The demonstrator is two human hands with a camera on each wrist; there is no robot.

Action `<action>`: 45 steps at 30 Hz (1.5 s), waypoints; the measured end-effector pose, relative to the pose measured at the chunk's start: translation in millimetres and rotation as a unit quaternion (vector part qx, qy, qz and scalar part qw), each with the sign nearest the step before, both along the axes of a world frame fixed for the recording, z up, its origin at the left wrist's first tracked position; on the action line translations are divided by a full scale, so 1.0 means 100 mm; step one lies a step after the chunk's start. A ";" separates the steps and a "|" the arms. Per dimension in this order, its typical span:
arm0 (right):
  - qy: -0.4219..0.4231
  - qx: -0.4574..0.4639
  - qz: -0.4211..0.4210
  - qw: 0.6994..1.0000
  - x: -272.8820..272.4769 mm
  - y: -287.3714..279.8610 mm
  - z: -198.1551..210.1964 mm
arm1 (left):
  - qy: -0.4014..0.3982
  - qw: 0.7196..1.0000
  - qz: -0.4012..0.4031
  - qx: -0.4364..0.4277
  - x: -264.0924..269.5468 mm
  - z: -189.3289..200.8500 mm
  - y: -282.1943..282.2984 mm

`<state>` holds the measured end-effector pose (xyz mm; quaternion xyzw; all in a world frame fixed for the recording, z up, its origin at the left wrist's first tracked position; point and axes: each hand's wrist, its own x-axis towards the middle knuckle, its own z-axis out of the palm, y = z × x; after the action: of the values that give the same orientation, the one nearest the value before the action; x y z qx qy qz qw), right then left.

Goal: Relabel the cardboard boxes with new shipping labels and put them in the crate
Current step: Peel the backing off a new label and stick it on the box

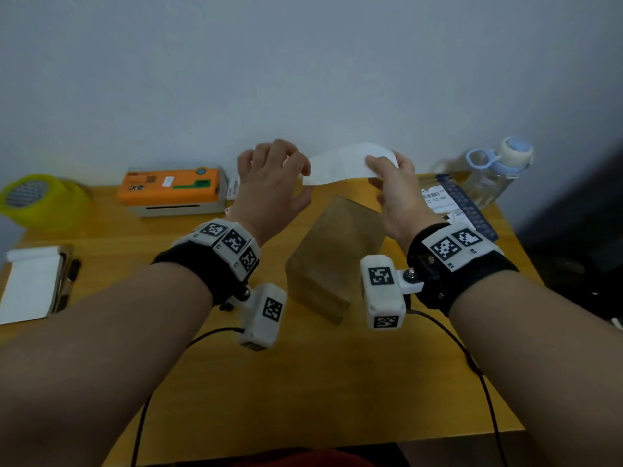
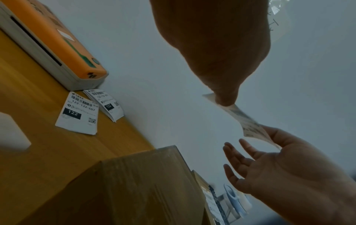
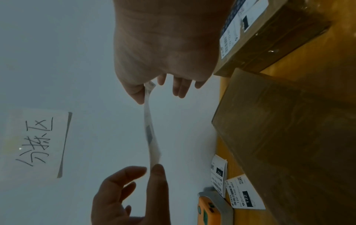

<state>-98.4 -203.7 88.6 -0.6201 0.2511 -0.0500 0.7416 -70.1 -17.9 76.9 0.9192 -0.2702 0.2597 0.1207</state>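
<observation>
A white shipping label (image 1: 344,163) is stretched in the air between my two hands, above a plain brown cardboard box (image 1: 333,257) standing at the table's middle. My left hand (image 1: 298,170) pinches the label's left end, the other fingers loose. My right hand (image 1: 379,165) pinches the right end between thumb and forefinger, its other fingers spread. In the left wrist view the label (image 2: 248,126) shows print on its underside, above the box (image 2: 144,182). In the right wrist view the label (image 3: 152,137) appears edge-on beside the box (image 3: 289,137).
An orange label printer (image 1: 172,190) sits at the back left, with loose printed labels (image 2: 77,112) beside it. A second, labelled box (image 1: 448,197) and a water bottle (image 1: 495,173) stand at the back right. A yellow tape roll (image 1: 37,200) and a notepad (image 1: 30,284) lie left.
</observation>
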 end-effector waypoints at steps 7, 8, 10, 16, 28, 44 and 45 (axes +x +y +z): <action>0.021 -0.030 0.056 0.998 -0.06 -0.21 -0.04 | 0.088 0.994 -0.008 -0.057 -0.11 0.04 -0.19; 0.021 -0.037 0.067 0.997 -0.06 -0.25 -0.05 | 0.102 0.992 -0.009 -0.069 -0.13 0.03 -0.22; 0.013 -0.048 0.096 0.994 -0.09 -0.33 -0.04 | 0.147 0.985 0.010 -0.085 -0.15 0.02 -0.30; -0.010 -0.159 0.219 0.963 -0.12 -0.55 -0.05 | 0.330 0.908 0.072 -0.249 -0.22 0.03 -0.49; 0.043 -0.270 0.339 0.900 -0.12 -0.64 -0.52 | 0.635 0.616 0.267 -0.382 -0.46 -0.18 -0.59; 0.078 -0.506 0.225 0.829 -0.09 -0.42 -0.83 | 0.492 0.761 0.242 -0.346 -0.29 -0.37 -0.46; 0.086 -0.512 0.226 0.824 -0.09 -0.39 -0.81 | 0.489 0.763 0.244 -0.344 -0.29 -0.39 -0.44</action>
<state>-107.2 -242.5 7.2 -0.9519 0.1051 0.0511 0.2831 -98.7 -62.1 38.3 0.8530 0.1664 -0.1293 0.4774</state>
